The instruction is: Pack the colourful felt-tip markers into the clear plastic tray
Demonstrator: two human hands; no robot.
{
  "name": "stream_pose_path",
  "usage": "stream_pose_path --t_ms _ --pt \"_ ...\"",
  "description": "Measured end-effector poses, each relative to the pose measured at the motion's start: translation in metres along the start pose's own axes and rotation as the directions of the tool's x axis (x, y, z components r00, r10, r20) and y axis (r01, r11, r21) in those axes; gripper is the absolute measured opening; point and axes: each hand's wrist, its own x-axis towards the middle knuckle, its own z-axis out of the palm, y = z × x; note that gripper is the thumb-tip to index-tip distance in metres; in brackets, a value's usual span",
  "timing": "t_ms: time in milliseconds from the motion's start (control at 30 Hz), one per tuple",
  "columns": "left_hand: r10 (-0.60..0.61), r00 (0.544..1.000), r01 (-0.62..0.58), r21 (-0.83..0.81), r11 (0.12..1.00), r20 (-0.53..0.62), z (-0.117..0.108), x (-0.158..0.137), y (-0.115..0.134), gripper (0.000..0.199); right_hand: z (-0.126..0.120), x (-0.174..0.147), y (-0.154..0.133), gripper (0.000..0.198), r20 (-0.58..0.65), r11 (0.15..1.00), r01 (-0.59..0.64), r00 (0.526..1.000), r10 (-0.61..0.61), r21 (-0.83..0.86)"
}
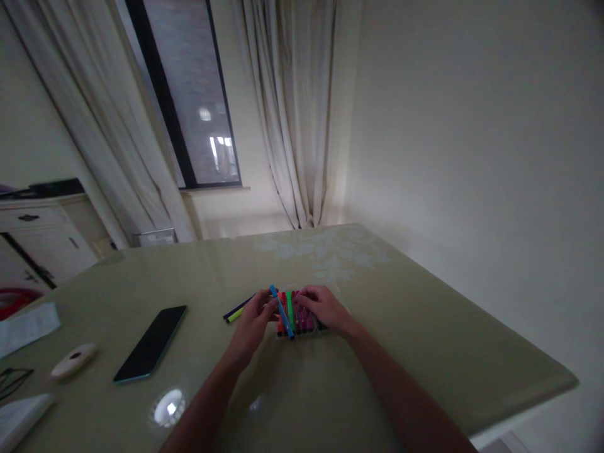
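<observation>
Currently, the left hand point(253, 322) pinches a slim blue marker point(283, 314) over a row of multicoloured markers point(304, 323) on the green counter point(415, 352); the right hand point(325, 307) hides its end, grip unclear. A dark marker point(234, 309), a yellow-green marker point(234, 316) and a flat black phone point(151, 344) lie leftward.

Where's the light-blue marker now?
Head view, just below centre: the light-blue marker slants across the left part of the marker row, at the left hand.

Blue marker point(282, 313) — aslant; coloured markers point(302, 322) — abreast
</observation>
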Motion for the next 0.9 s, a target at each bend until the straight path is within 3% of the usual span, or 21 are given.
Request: stream_pose_path --t_ms 133,400,533,600,700,767,900 --pt "-0.037 0.999 0.041 -0.092 0.995 0.037 0.011 -0.01 0.01 0.047 0.011 -0.003 -0.003 0.042 0.08 0.986 -0.056 0.996 0.044 0.157" --pt "-0.003 1.0 0.004 -0.066 0.998 0.005 0.018 -0.009 0.004 0.043 0.009 -0.005 -0.004 0.032 0.11 0.992 -0.036 0.994 0.023 0.117" --pt "0.059 0.996 -0.065 0.102 0.993 0.065 0.021 -0.01 -0.006 0.044 -0.008 0.001 0.0 0.024 -0.002 0.997 -0.061 0.998 0.061 0.044" --pt "0.156 0.978 -0.193 0.316 0.929 0.139 0.023 -0.013 -0.011 0.039 -0.027 0.004 0.003 0.018 -0.143 0.994 -0.109 0.984 0.105 -0.017" --pt "0.269 0.897 -0.432 0.563 0.705 0.351 0.027 -0.021 -0.018 0.039 -0.062 0.003 0.01 0.013 -0.307 0.965 -0.243 0.93 0.202 -0.103" --pt "0.255 0.853 -0.51 0.627 0.589 0.454 0.03 -0.025 -0.021 0.044 -0.079 0.0 0.015 0.012 -0.315 0.934 -0.327 0.909 0.271 -0.141" --pt "0.186 0.848 -0.516 0.691 0.505 0.497 0.034 -0.027 -0.025 0.043 -0.086 -0.005 0.023 0.014 -0.224 0.868 -0.459 0.88 0.418 -0.186"
